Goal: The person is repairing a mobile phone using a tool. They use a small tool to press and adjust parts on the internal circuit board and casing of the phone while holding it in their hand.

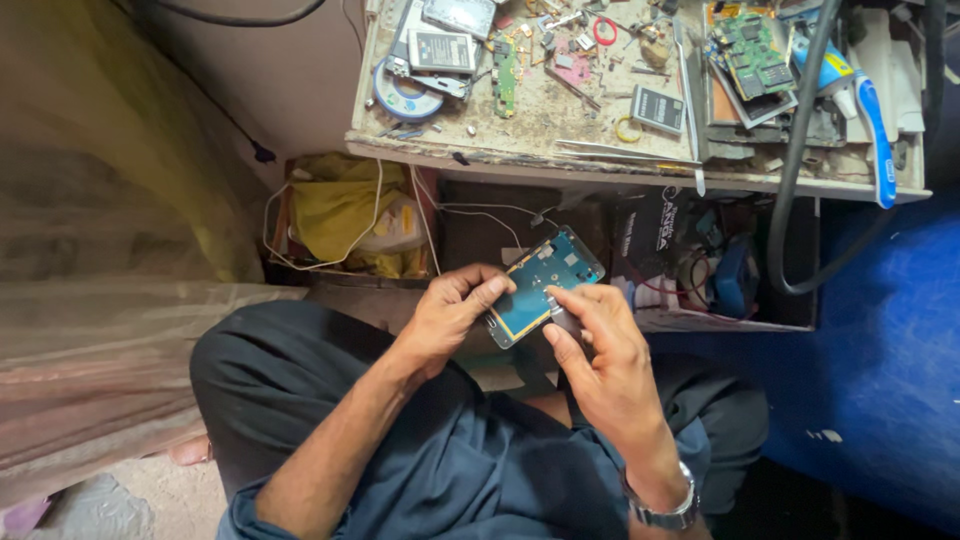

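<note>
Head view: both hands pinch an opened phone [541, 284], its teal circuit board bare; left hand [452, 312] grips its edge, right hand [598, 345] its corner.

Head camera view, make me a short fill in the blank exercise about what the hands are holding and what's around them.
1. Both hands hold an opened phone whose inner board is ____ in colour.
2. The right hand wears a metal ____ on its wrist.
3. The left hand grips the phone's ____ edge.

Missing words: teal; watch; left
</note>
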